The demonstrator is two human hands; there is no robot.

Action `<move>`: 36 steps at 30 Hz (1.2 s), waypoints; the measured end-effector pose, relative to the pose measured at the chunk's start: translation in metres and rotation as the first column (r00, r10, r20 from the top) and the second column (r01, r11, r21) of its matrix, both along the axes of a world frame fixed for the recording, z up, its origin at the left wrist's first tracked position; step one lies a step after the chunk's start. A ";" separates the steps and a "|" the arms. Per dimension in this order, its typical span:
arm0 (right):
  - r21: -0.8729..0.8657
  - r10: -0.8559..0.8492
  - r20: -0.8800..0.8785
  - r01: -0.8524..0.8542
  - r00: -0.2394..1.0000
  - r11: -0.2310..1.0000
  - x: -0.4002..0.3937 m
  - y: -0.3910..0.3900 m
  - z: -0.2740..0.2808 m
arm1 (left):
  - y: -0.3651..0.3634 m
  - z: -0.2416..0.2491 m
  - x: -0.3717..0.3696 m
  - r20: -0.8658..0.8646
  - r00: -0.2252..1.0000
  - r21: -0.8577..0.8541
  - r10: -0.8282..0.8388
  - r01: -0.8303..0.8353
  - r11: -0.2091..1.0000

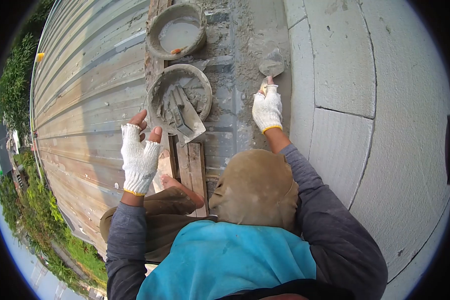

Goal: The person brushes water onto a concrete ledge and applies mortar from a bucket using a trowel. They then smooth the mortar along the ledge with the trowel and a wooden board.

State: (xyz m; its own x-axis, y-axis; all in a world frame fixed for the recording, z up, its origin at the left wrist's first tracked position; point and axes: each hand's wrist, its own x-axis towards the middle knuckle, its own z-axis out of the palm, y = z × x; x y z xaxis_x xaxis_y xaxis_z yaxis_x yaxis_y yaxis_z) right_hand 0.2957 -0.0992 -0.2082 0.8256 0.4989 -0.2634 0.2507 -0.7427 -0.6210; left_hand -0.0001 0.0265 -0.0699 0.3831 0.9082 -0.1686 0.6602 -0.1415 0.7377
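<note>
My right hand (268,109), in a white fingerless knit glove, is closed around the handle of a small trowel (271,62). Its blade lies against the wet grey mortar strip (252,35) at the foot of the block wall. My left hand (140,157), gloved the same way, hovers over the metal sheeting with thumb and fingers apart and nothing in it. Just beyond it is a round tub (208,87) of grey mortar. A plastering trowel (191,131) with a bar handle rests across that tub's near rim, smeared with mortar.
A second tub (151,37) holds cloudy water and a small orange item (176,51). Wooden planks (191,162) lie near my bare foot (185,192). Ribbed metal roofing (85,120) spreads left toward an edge with trees below. A block wall (342,65) rises at right.
</note>
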 end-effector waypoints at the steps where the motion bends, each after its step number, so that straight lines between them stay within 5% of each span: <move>1: -0.031 0.020 -0.013 -0.020 1.000 0.999 0.002 0.002 0.003 | 0.000 0.001 0.001 0.001 1.000 0.001 -0.006 0.006 1.000; 12: -0.142 0.161 0.096 -0.147 0.982 0.979 0.087 0.049 0.007 | 0.002 0.009 0.005 0.067 0.997 -0.024 -0.037 0.039 0.999; 18: -0.020 -0.059 0.117 0.062 0.991 0.998 0.048 0.037 0.015 | -0.001 0.012 -0.001 0.085 0.996 -0.008 -0.018 0.018 1.000; 25: -0.137 0.134 0.012 -0.131 0.991 0.982 0.070 0.068 0.011 | 0.004 0.005 0.000 0.053 0.998 -0.005 -0.041 0.041 0.999; 30: -0.262 0.059 -0.006 -0.059 0.998 0.963 0.036 0.028 0.017 | 0.005 0.003 0.002 0.076 0.997 -0.017 -0.017 0.018 1.000; 36: -0.105 -0.066 -0.001 0.066 0.998 0.992 -0.013 -0.032 0.008 | 0.004 -0.004 -0.010 0.045 0.999 -0.026 0.003 -0.002 1.000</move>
State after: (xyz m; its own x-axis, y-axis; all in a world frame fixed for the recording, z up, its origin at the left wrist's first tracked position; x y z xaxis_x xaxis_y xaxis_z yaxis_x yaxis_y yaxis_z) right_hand 0.2826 -0.1315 -0.2004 0.8547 0.4126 -0.3151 0.1963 -0.8187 -0.5396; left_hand -0.0096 0.0306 -0.0742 0.3888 0.9045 -0.1752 0.6266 -0.1202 0.7700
